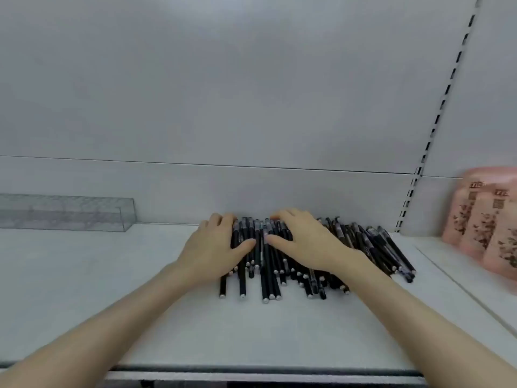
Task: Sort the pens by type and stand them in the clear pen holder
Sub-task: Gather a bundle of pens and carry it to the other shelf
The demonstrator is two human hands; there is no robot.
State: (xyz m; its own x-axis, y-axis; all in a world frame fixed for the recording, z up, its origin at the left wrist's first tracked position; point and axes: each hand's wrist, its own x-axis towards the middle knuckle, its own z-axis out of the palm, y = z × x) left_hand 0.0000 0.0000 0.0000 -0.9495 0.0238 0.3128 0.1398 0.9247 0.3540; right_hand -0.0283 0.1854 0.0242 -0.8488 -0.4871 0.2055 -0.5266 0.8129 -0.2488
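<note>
**Sorting barely begun: every pen was on the shelf, the holder had none**

A white shop shelf (112, 289) ran across the view below a plain grey back panel (251, 93), with a slotted upright (436, 119) rising at the right. At the far left, against the back panel, lay the clear pen holder (70, 212), a long see-through box. No pen could be seen in it, and it was well apart from the work.

At the right edge stood a few blurred pink packs (486, 219), which had no part in the job.

The pens (363, 242) lay in one loose heap at the middle of the shelf, near the back. They were dark barrels with pale ends, mostly pointing front to back, and those on the right fanned outward. No separate groups showed, and the types were too small to tell apart.

Both hands were on the heap's left half. The left hand (215, 247) curled its fingers over the pens at the heap's left edge, thumb laid across the barrels. The right hand (307, 242) arched over the middle, fingers bent down onto the pens, its thumb close to the other thumb. Whether any pen was lifted could not be told.

By this look, the whole task was ahead: splitting the heap by type, then carrying each lot left and standing it in the holder.
</note>
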